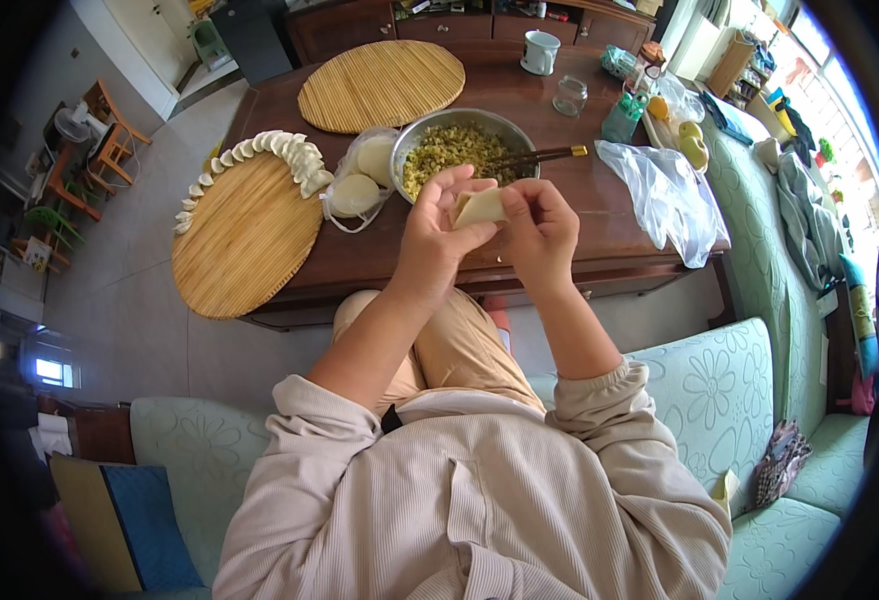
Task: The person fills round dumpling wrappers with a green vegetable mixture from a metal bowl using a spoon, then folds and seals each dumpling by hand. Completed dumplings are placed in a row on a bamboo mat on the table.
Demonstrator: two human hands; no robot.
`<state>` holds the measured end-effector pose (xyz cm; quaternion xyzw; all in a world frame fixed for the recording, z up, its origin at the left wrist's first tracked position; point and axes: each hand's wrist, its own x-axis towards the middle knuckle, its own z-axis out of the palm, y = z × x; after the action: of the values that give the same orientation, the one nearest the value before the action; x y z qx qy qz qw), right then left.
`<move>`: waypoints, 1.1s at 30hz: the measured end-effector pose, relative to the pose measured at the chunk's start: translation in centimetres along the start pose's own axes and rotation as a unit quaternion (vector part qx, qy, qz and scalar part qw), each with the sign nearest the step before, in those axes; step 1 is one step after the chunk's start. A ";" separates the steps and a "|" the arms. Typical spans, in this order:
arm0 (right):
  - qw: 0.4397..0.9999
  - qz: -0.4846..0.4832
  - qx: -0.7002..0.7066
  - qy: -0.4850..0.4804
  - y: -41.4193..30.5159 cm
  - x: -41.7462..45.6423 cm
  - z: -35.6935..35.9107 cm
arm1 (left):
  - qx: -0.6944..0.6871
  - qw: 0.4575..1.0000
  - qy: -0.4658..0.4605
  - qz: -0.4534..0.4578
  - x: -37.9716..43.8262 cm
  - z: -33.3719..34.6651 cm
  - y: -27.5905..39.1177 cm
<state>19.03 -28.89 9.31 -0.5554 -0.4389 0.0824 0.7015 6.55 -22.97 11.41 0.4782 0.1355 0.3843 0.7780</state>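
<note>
Between my two hands is a folded dumpling wrapper (480, 208), partly open at its left end. My left hand (439, 232) cradles it from the left, thumb along its lower side. With thumb and fingers, my right hand (543, 229) pinches its right end. Just beyond my hands stands a metal bowl (523, 135) of chopped filling (458, 150), with chopsticks (544, 155) lying across its right rim. Left of the bowl are round dumpling wrappers (357, 193) in a clear plastic bag (342, 169). A row of finished dumplings (301, 159) curves along the far rim of a round reed tray (252, 240).
A second reed tray (383, 82) lies at the back of the wooden table (492, 67). Toward the right are a mug (540, 52), a glass jar (570, 96), a teal container (622, 120) and a crumpled plastic bag (661, 187). The near tray overhangs the table's front edge.
</note>
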 end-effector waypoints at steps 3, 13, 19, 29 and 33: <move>0.990 0.068 0.114 0.040 0.0 -0.3 0.5 | -0.134 0.989 0.025 -0.049 0.3 -0.4 -0.3; 0.998 -0.016 -0.035 -0.041 -0.4 -0.9 0.4 | -0.166 0.984 0.040 -0.039 0.4 -0.9 -0.5; 0.985 -0.075 -0.110 -0.113 -1.3 0.8 -1.0 | 0.037 0.999 0.025 -0.022 -0.1 -0.8 -0.8; 0.971 -0.175 -0.080 -0.142 -1.2 1.4 -1.9 | 0.039 0.999 -0.032 -0.016 -0.8 -0.7 -0.4; 0.973 -0.156 -0.085 -0.148 -1.4 1.4 -2.1 | 0.024 0.998 -0.051 -0.022 -0.9 -0.8 -0.1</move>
<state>20.84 -30.02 11.21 -0.5189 -0.6248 0.0158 0.5832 5.52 -23.17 10.76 0.5127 0.1159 0.3388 0.7803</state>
